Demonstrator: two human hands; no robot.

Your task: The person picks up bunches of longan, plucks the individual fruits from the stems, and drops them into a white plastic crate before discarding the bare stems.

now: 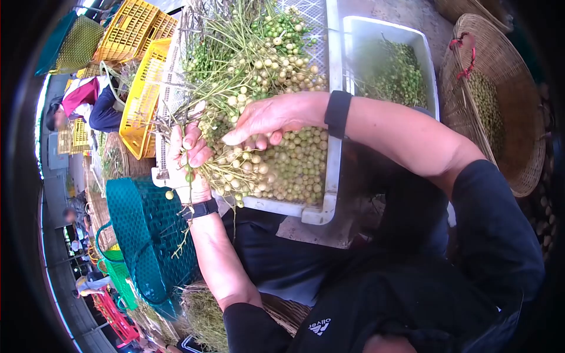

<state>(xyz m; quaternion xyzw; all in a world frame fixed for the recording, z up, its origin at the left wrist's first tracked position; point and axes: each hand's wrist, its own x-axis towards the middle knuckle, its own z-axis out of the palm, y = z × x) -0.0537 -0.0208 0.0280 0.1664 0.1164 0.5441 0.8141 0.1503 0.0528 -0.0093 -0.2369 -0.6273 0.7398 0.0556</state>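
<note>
Stems of a bunch of small round pale-yellow fruit (241, 169) are gripped in my left hand (191, 150), over the tray's left edge. The bunch hangs towards the tray's near side, with a few green fruits on it. My right hand (273, 120) reaches in from the right, its fingers curled in beside the bunch; whatever they pinch is hidden. Beneath both hands, a white crate (333, 147) holds loose yellowish fruit (297, 162) at its near end. Farther in lies a heap of stemmed bunches (235, 76), with green fruit (282, 29) among them.
A white tub (432, 70) with green fruit adjoins the crate's right side, and a wicker basket (524, 117) holding fruit is beyond it. Left are a yellow crate (138, 112) and a teal woven basket (132, 235). Other people, including a seated person (88, 100), are in the left background.
</note>
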